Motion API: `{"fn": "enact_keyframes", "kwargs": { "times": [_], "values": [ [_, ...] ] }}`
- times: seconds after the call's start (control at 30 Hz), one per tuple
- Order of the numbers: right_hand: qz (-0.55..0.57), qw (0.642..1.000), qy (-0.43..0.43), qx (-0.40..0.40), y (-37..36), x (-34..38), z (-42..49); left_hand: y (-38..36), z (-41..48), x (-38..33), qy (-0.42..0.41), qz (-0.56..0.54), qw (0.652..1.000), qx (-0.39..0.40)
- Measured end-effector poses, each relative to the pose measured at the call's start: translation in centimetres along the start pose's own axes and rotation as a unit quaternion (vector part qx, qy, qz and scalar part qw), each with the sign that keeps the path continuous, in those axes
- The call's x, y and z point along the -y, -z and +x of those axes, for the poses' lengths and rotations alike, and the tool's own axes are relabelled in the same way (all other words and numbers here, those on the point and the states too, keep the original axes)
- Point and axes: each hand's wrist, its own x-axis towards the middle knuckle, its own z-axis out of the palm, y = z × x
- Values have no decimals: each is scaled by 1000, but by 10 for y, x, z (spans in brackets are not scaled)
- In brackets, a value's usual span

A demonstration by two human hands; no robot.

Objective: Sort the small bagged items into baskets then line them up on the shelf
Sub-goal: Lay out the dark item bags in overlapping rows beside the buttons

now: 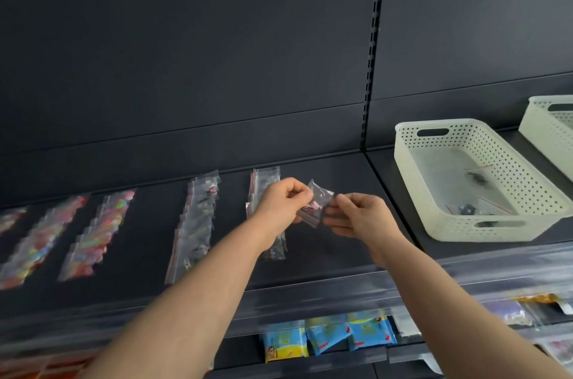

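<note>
Now left hand (283, 200) and right hand (356, 217) together pinch one small zip bag (313, 206), left of the perforated basket (434, 233); flatten it, then lay it squarely on the nearest row (265, 175).

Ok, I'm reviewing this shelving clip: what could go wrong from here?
The bag, pinched by both the left hand and right hand above the shelf, could slip and land crooked. The left forearm lies over the nearest row and might sweep it out of line.
</note>
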Motion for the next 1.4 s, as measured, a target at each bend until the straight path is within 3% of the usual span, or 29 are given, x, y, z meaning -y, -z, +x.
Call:
{"fn": "enact_keyframes", "kwargs": {
  "times": [0.1, 0.27, 0.43, 0.57, 0.8, 0.93, 1.07, 1.2, 1.4],
  "values": [
    [-73, 996, 15, -43, 4, -3, 4, 5, -2, -3, -12, 22, 1000, 2],
    [-145, 986, 82, 3, -4, 8, -1, 5, -7, -8, -54, 104, 993, 31],
    [-22, 999, 40, 14, -13, 9, -8, 12, -14, -3, 29, -29, 999, 10],
    [-11, 998, 15, 58, -21, 7, -12, 26, -22, 2, 17, -5, 1000, -14],
    [52, 998, -10, 38, -44, 0, -18, 47, -35, 8, 53, -50, 997, -14],
    [-2, 999, -4, 50, -53, -3, -25, 58, -40, 15, 27, -4, 998, -57],
    [-116, 991, 12, 60, -63, -12, -33, 70, -51, 33, 26, 83, 996, -34],
    [-342, 938, 48, 28, -78, -21, -39, 75, -59, 56, 41, 192, 980, -41],
    [-504, 857, 106, -32, -93, -29, -47, 71, -64, 71, 6, 321, 945, -60]
  ]
}}
